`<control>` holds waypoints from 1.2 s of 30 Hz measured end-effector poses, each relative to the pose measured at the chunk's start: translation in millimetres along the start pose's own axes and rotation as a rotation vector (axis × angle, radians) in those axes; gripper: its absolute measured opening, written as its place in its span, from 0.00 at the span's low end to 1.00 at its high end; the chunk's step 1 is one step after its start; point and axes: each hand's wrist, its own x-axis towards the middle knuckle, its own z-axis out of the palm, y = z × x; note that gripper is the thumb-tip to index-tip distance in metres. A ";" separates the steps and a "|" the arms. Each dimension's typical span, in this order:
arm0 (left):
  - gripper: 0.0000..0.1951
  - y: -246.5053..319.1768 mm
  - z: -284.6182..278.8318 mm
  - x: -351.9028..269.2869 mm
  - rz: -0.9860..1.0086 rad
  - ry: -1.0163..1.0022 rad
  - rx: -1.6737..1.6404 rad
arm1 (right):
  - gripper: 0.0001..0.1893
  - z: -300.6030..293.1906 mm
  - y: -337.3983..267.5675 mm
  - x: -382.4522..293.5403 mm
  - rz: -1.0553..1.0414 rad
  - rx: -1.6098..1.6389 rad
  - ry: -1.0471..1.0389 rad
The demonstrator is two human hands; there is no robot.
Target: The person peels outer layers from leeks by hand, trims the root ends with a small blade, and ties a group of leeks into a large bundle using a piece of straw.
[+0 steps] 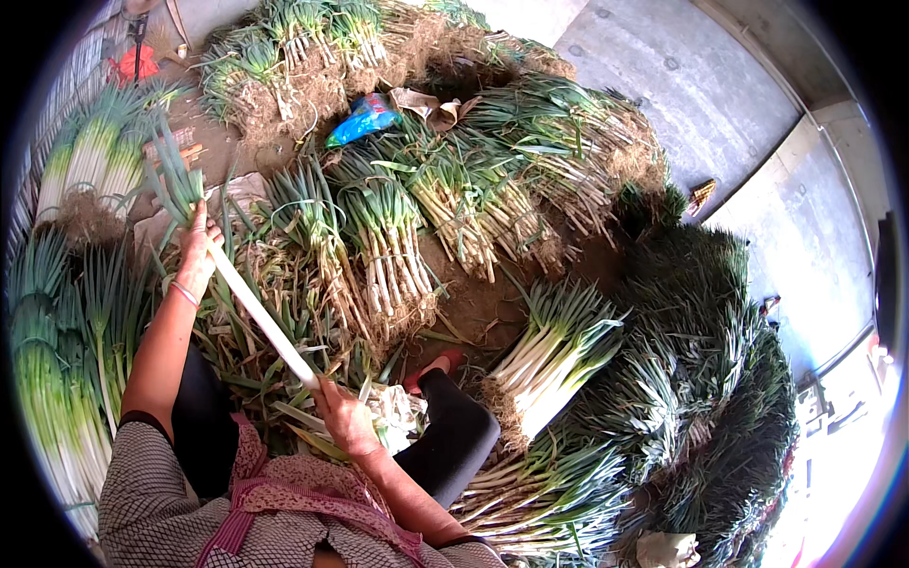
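A single long leek (263,318) with a clean white shaft lies slantwise between my two hands. My left hand (199,245) is closed round it just below the green leaves, which fan out towards the upper left. Near the shaft's lower end, my right hand (346,417) grips it; the root end is hidden by the fingers. Below the leek, loose peeled leaves and dry husks (284,298) cover the floor before my knees. Right of my bent knee rests a pile of white-stemmed leeks (550,362) with roots on.
Tied leek bundles (387,248) stand ahead, with more behind. Cleaned bundles (53,397) are at the left edge, and another group (92,156) stands upper left. A large dark-green heap (682,369) fills the right. A blue plastic bag (366,119) lies on the bundles.
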 end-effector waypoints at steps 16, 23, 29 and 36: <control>0.15 -45.8 134.1 -93.3 0.056 -0.610 0.142 | 0.39 -27.0 26.5 -25.1 0.004 -0.170 0.265; 0.21 -116.3 257.7 -211.3 0.203 -1.610 0.767 | 0.30 -181.4 180.8 -42.7 0.358 -0.569 0.908; 0.19 -161.3 172.9 -163.0 -0.113 -1.416 1.209 | 0.25 -224.1 417.4 -98.0 1.068 -0.316 0.692; 0.16 -143.6 120.6 -120.5 -0.310 -1.244 1.435 | 0.26 -175.8 515.4 -149.1 1.305 -0.407 0.505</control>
